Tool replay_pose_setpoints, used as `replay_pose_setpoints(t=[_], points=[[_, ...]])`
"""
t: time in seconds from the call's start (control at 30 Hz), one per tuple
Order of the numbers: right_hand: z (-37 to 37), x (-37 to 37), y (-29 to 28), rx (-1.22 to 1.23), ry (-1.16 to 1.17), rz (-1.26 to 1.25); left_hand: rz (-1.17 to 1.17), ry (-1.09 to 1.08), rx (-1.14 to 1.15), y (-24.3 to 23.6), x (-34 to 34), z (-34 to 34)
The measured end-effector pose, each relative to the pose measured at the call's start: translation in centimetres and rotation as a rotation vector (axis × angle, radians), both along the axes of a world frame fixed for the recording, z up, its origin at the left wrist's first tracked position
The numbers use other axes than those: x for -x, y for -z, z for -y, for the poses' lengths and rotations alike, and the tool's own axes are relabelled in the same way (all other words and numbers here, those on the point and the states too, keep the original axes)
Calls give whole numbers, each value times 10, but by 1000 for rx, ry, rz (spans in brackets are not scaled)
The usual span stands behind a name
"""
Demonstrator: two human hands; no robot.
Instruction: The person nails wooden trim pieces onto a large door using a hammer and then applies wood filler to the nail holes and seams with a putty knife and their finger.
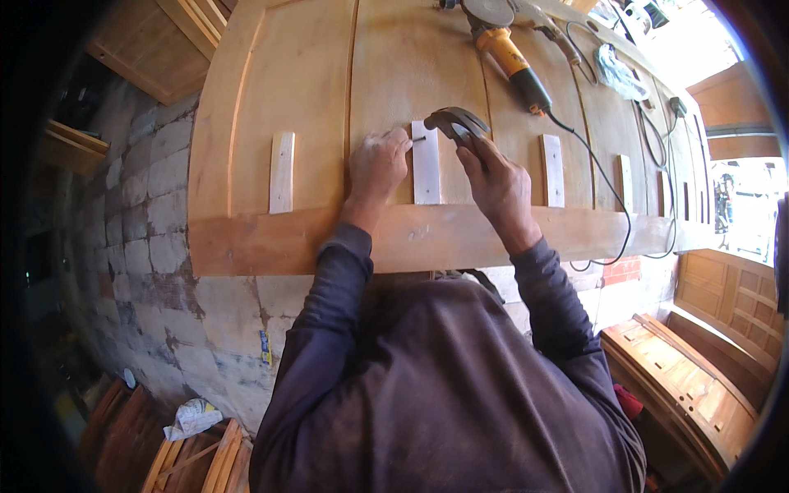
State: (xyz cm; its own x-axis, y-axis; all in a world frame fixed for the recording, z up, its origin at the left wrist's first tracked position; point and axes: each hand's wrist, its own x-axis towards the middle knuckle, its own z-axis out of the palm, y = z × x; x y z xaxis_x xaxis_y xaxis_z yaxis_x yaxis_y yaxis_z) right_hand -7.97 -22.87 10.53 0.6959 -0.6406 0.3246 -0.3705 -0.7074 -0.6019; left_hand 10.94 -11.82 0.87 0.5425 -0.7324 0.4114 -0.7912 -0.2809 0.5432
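My left hand (378,168) is closed in a pinch on a dark nail (420,139) at the upper part of a pale wooden strip (426,177). The strip lies on a large wooden panel (312,90), its lower end meeting the panel's near rail (329,234). A claw hammer (460,121) is gripped in my right hand (503,189), close to its head. The hammer head hovers just right of the nail, apart from it as far as I can see. My right fingers hide most of the handle.
More pale strips, like the left one (281,172) and the right one (553,171), line the panel. Beyond my right hand lies a yellow angle grinder (505,53); its black cord (606,172) loops over the near edge. Stacked wooden panels (682,378) stand at right.
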Motion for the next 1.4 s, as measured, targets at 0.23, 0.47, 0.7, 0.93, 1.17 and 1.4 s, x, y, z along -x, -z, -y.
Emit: replay_pose_setpoints(t=[0.23, 0.47, 0.7, 0.93, 1.17, 1.4], points=[[1, 11, -1, -108, 104, 192, -134, -28, 55, -5, 1, 1], [-6, 13, 13, -218, 112, 179, -136, -2, 56, -3, -2, 0], [-8, 3, 17, -196, 98, 168, -87, -25, -9, -3, -1, 0], [1, 2, 26, -51, 9, -47, -56, -43, -36, -3, 2, 2], [13, 17, 48, -3, -29, -224, -138, 46, -78, -4, 6, 5], [-15, 0, -2, 7, -41, 232, -43, 61, -70, -8, -6, -4]])
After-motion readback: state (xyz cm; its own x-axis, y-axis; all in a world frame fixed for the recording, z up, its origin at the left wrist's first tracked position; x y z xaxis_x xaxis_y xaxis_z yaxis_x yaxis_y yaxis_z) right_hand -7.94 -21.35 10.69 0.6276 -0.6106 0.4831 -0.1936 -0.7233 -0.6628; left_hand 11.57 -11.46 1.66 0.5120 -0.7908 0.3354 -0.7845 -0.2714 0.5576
